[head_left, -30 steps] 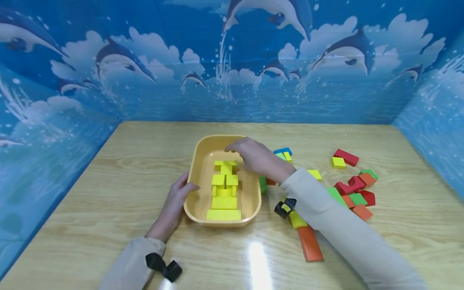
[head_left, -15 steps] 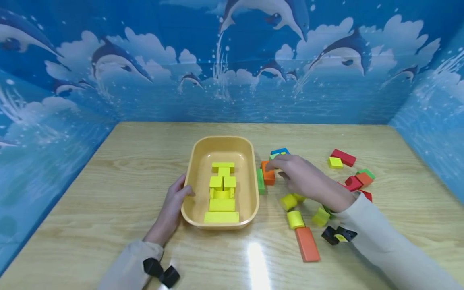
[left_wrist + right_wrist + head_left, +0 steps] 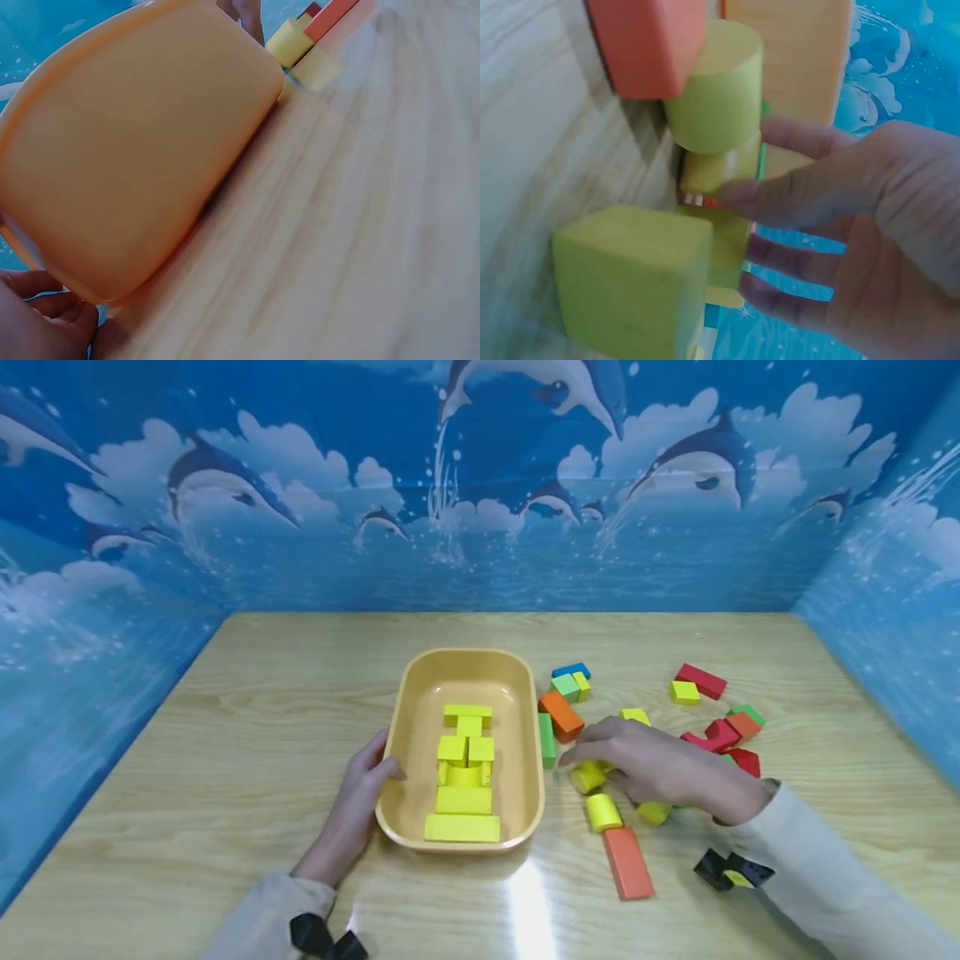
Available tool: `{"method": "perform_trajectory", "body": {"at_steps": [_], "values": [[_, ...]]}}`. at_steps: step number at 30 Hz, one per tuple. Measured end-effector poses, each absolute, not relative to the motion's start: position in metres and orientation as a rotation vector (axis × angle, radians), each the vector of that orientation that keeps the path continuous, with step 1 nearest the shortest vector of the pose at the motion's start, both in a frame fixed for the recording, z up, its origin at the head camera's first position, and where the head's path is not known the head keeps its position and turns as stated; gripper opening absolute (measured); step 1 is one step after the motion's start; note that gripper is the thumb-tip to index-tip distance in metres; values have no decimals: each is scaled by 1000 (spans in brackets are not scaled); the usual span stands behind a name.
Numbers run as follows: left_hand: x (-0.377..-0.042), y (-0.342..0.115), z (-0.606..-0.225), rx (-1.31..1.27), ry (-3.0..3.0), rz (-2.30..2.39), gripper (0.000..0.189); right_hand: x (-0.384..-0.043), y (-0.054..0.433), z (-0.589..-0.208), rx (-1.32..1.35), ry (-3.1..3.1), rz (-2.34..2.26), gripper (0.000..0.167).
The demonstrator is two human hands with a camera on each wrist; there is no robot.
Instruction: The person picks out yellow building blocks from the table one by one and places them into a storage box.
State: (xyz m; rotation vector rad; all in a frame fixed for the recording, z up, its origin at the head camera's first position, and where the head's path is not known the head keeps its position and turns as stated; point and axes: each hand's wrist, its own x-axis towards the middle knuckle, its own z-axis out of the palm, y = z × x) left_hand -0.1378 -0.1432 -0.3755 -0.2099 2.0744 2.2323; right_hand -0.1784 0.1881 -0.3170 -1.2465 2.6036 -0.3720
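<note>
The right hand (image 3: 648,764) curves, hold uncertain, about a yellow, apparently wooden cylinder (image 3: 587,779) on the wood-grain counter (image 3: 300,677) near the tan plastic tray (image 3: 517,781) that the left hand (image 3: 354,789) grips; probably light and rigid, the cylinder suits a pinch across its curved side.

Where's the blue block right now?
In the head view, the blue block lies on the table to the right of the tray, near its far end, just behind a light green block and a small yellow one.

Dolphin-print backdrops (image 3: 337,564) wall this wooden table (image 3: 300,664) into a booth.
</note>
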Motion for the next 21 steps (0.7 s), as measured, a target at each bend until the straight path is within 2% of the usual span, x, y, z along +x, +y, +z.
{"method": "perform_trajectory", "body": {"at_steps": [4, 9, 14, 21], "values": [[-134, -138, -374, -188, 2086, 2203, 71, -180, 185, -320, -1327, 2548, -371, 46], [-130, -136, -373, -185, 2090, 2203, 72, -182, 181, -315, -1231, 2543, -374, 32], [-130, -134, -373, -208, 2086, 2193, 73, -184, 184, -297, -1148, 2602, -406, 33], [-130, -133, -374, -222, 2097, 2188, 72, -196, 163, -286, -1250, 2710, -581, 36]]}}
